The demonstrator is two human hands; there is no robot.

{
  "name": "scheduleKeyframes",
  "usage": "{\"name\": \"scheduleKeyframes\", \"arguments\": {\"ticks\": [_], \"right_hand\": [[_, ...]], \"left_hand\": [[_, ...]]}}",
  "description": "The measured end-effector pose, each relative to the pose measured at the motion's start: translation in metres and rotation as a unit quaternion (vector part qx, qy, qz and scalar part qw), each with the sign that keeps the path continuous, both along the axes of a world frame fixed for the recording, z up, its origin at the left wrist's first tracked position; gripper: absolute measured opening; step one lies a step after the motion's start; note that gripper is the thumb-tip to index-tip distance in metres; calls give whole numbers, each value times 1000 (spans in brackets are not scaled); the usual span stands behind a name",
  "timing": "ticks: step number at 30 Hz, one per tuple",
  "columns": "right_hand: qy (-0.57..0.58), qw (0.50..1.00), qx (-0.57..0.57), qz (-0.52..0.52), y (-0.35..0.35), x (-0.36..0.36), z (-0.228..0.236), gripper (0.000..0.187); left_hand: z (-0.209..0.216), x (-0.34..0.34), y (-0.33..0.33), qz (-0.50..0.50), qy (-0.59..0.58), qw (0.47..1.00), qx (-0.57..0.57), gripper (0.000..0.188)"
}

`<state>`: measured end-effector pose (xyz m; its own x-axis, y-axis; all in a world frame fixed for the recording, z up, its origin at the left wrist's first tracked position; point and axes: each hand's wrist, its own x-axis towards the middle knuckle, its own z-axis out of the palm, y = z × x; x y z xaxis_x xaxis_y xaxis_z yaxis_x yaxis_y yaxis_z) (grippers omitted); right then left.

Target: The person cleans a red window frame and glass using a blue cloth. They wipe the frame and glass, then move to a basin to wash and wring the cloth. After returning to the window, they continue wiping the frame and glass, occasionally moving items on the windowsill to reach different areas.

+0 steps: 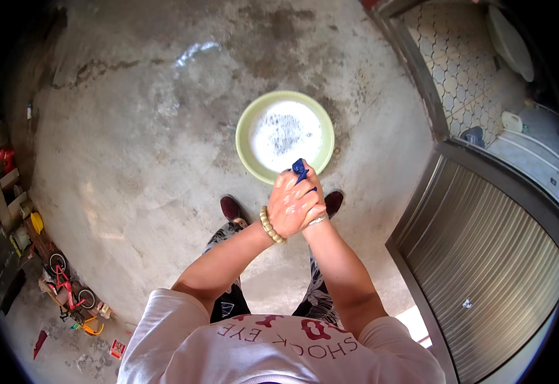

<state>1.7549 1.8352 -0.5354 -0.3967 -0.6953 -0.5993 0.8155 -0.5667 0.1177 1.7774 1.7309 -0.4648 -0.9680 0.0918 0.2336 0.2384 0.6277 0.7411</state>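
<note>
My left hand (287,208), wet and with a bead bracelet (270,225) at its wrist, is closed round a bunched dark blue cloth (299,169). My right hand (318,208) presses against it from the other side, mostly hidden behind the left, and is closed on the same cloth. Only a small end and a thin strip of the cloth show between the fingers. Both hands are over the near rim of a pale green basin (244,150). White suds (286,134) with dark specks fill the basin.
The basin stands on a stained concrete floor (164,160) in front of my shoes (231,208). To the right are a ribbed-panel door (478,256) and a tiled doorway (452,70). A small red bicycle (67,285) and assorted clutter lie along the left.
</note>
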Motion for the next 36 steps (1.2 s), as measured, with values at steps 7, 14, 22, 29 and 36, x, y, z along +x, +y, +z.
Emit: {"name": "scheduleKeyframes", "arguments": {"ticks": [7, 14, 22, 29, 36], "right_hand": [[348, 931, 19, -109, -29, -3, 56, 30], [160, 945, 266, 101, -23, -36, 172, 33], [505, 690, 448, 260, -62, -49, 388, 34], [742, 496, 436, 112, -182, -25, 474, 44], [865, 365, 344, 6, -241, 12, 589, 67]], "left_hand": [[74, -28, 0, 63, -50, 994, 76, 20], [178, -30, -38, 179, -251, 920, 241, 51], [243, 15, -199, 354, -216, 860, 297, 55], [357, 78, -302, 301, -135, 768, 549, 45], [484, 117, -353, 131, 212, 619, 745, 36]]}}
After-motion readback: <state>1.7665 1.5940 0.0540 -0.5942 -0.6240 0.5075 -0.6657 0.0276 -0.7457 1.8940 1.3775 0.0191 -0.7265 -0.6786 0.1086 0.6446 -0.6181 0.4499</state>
